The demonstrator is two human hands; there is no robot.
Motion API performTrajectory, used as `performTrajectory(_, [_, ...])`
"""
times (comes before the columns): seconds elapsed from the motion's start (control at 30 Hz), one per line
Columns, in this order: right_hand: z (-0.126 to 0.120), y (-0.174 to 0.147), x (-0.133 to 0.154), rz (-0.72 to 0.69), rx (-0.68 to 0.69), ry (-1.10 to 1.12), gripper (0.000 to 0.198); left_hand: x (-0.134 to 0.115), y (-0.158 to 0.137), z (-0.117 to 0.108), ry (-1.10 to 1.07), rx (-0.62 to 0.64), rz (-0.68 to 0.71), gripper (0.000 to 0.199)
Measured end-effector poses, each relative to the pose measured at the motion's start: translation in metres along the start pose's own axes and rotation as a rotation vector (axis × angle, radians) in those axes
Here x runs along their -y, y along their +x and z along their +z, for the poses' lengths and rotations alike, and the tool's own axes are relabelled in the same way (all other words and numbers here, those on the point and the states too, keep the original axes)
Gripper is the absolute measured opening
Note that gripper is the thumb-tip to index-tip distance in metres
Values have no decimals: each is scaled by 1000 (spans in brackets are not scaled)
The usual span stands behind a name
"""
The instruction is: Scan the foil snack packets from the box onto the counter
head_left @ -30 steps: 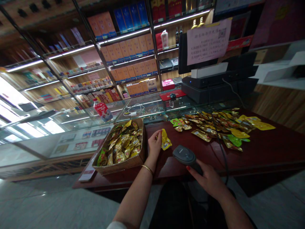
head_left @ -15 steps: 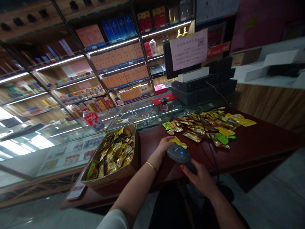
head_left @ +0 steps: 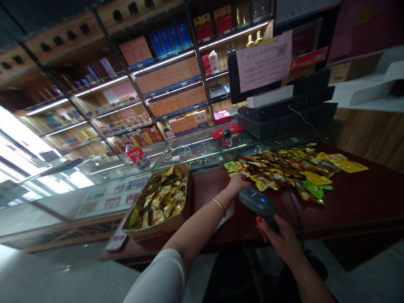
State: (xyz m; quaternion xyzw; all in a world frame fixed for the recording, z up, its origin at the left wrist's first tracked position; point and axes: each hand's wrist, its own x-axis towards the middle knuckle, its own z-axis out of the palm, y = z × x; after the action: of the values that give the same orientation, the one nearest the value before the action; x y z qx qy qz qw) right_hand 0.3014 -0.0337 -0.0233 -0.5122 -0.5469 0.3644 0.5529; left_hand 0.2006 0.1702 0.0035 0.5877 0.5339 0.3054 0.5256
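Observation:
My right hand (head_left: 282,237) is closed around the handle of a dark barcode scanner (head_left: 257,201), which has a blue light on top and hangs above the table. My left hand (head_left: 239,184) is at the near left edge of a pile of small foil snack packets (head_left: 284,168), touching or close to them; its fingertips are blurred and partly hidden. Beside its fingers lies a yellow packet (head_left: 260,184). Green packets (head_left: 312,189) show among the gold and brown ones. Left of my forearm, a cardboard box (head_left: 151,232) holds many similar packets.
The dark red table (head_left: 344,206) meets a glass display counter (head_left: 202,148) at the back. A cash register (head_left: 284,120) and a pink sign (head_left: 264,63) stand behind the pile. The scanner's cable (head_left: 293,202) crosses the packets. A pale sheet (head_left: 227,215) lies beneath my left forearm.
My left hand has moved forward to the pile from a yellow packet nearer me. A yellow packet now lies at the pile's edge. My right hand still holds the scanner. The view has shifted left.

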Motion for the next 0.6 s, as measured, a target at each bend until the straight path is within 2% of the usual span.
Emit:
performTrajectory(0.07, [2,0,-2,27,-1,6,40,-6,-25,-45,140,-39,103,24])
performTrajectory(0.13, [4,-1,-1,52,1,9,40,-18,-47,-101,418,-100,268,24])
performTrajectory(0.17, [6,-1,0,61,4,8,40,-26,-56,-130,556,-183,316,26])
performTrajectory(0.27, [12,-2,3,90,31,0,41,-43,-66,-216,952,-405,243,34])
performTrajectory(0.33, [17,-3,4,108,45,-11,42,-42,-64,-259,1114,-399,150,36])
performTrajectory(0.37, [19,-2,3,113,50,-17,42,-37,-63,-274,1154,-366,111,36])
performTrajectory(0.43, [23,-2,1,116,60,-36,41,-20,-60,-291,1180,-283,67,38])
performTrajectory(0.53, [24,1,-3,117,117,-93,40,7,-57,-289,1219,-190,46,45])
performTrajectory(0.6, [23,2,-5,113,143,-134,42,19,-56,-282,1240,-178,45,43])
